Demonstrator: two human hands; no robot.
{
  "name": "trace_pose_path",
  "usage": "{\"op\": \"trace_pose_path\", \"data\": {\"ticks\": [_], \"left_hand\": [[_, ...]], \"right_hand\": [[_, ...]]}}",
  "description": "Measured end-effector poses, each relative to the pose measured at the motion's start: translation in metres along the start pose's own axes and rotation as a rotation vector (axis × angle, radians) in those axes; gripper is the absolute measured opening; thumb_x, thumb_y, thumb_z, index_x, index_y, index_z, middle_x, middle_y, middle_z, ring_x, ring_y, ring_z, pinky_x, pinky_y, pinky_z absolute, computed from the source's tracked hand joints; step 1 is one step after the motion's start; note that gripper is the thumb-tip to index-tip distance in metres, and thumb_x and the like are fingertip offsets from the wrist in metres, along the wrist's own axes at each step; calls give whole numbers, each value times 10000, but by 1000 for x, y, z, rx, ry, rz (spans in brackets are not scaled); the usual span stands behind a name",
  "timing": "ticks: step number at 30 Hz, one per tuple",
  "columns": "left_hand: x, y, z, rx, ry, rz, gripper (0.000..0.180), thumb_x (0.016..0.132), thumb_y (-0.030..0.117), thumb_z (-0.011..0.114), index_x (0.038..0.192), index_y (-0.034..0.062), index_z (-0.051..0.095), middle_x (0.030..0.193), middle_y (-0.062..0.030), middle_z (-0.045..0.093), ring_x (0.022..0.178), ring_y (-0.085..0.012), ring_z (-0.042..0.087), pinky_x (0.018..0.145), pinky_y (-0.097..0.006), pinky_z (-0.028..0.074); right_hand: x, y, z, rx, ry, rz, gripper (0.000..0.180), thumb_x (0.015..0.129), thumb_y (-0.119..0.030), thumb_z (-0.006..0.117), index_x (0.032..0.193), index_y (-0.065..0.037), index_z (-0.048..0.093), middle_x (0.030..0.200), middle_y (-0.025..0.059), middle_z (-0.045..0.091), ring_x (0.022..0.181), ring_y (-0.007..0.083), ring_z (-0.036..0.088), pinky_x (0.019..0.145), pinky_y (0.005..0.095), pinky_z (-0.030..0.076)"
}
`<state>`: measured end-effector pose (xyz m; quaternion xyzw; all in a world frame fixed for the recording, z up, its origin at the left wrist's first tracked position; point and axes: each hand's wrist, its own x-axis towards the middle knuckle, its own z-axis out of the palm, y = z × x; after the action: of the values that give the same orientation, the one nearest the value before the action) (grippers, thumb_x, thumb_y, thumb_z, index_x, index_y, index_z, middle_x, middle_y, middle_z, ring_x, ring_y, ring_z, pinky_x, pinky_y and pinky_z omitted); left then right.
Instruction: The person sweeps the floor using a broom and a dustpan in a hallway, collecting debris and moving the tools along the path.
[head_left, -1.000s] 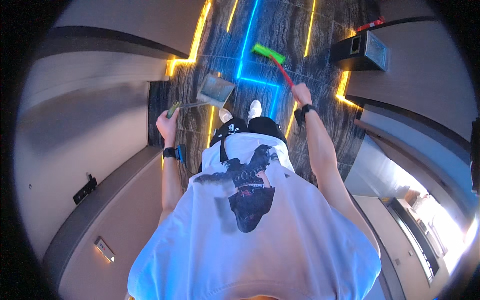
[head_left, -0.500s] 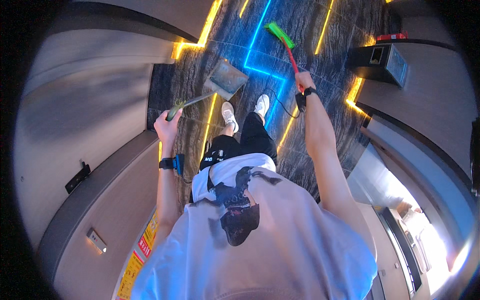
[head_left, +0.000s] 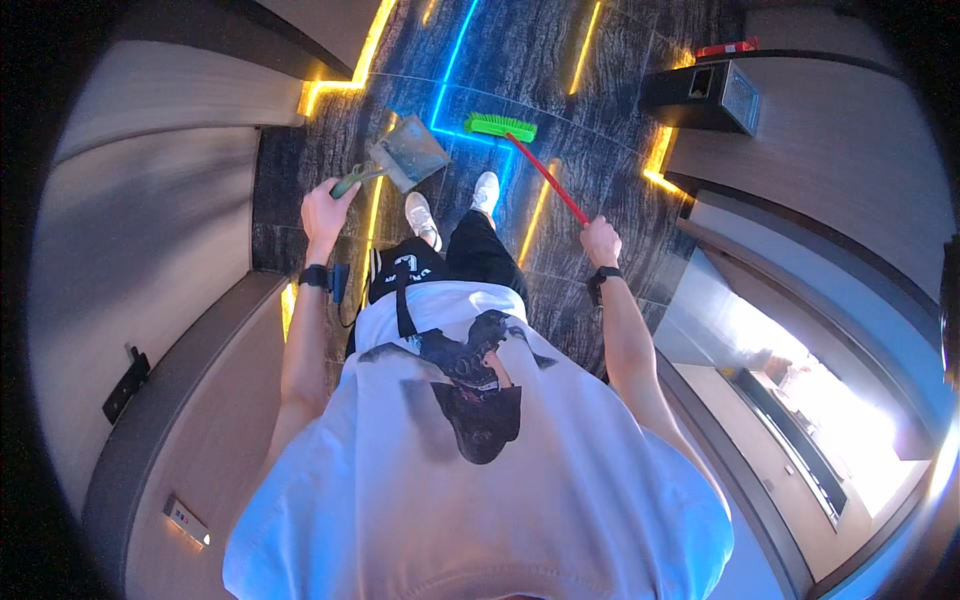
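My left hand (head_left: 324, 216) is closed round the green grip of a long-handled dustpan (head_left: 413, 152). Its scuffed grey pan is low over the dark floor, ahead of my left shoe; whether it touches the floor I cannot tell. My right hand (head_left: 601, 241) grips the red handle of a broom (head_left: 502, 126). From my fist the handle slants forward and left to a bright green bristle head, which lies ahead of my right shoe, to the right of the pan. A gap separates the bristles from the pan.
Yellow and blue light strips (head_left: 447, 80) cross the dark, stone-patterned floor (head_left: 610, 150). A black box-shaped unit (head_left: 705, 97) stands by the right wall, with a red object (head_left: 727, 47) beyond it. Pale wall panels (head_left: 150, 190) rise on my left. Lower right, a ledge is brightly lit.
The broom head has come back toward me and left, closer to the dustpan, and turned sideways. My right hand has pulled back. The view has shifted, and the dustpan appears turned.
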<state>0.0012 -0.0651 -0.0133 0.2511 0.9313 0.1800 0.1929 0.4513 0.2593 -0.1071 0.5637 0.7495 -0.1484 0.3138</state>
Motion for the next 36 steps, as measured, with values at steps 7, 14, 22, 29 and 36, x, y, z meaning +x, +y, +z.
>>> {"op": "trace_pose_path", "data": {"ticks": [7,14,22,29,36], "left_hand": [[20,-9,47,51,-64,135,356,869,435,730,929,84,730,828,-209,693,812,-422,670,666,-498,523],[48,-44,73,105,-251,141,411,869,464,724,947,61,730,924,-184,720,888,-375,690,767,-475,536],[63,-55,98,-17,-211,184,328,878,417,727,911,91,724,817,-170,705,804,-368,683,701,-480,532],[73,-78,110,-63,-136,283,357,882,432,729,883,76,710,762,-171,663,758,-376,661,651,-483,499],[86,-94,102,-38,-184,312,346,891,406,720,855,66,672,757,-182,655,759,-382,659,652,-489,499]], "right_hand": [[17,26,13,216,127,132,452,935,-399,617,1086,26,656,1004,270,720,914,362,735,771,454,581],[62,-16,14,593,-76,154,355,931,-229,562,709,35,646,579,120,628,449,234,613,394,393,451],[28,-7,74,1151,-467,331,265,960,-198,580,793,-1,638,562,48,550,367,181,472,347,351,369],[-41,-42,61,1046,-483,404,322,1000,-264,573,855,16,634,542,65,536,360,164,463,334,326,318],[-42,-49,56,993,-259,397,327,994,-266,586,819,5,631,544,77,555,366,175,473,335,344,322]]}}
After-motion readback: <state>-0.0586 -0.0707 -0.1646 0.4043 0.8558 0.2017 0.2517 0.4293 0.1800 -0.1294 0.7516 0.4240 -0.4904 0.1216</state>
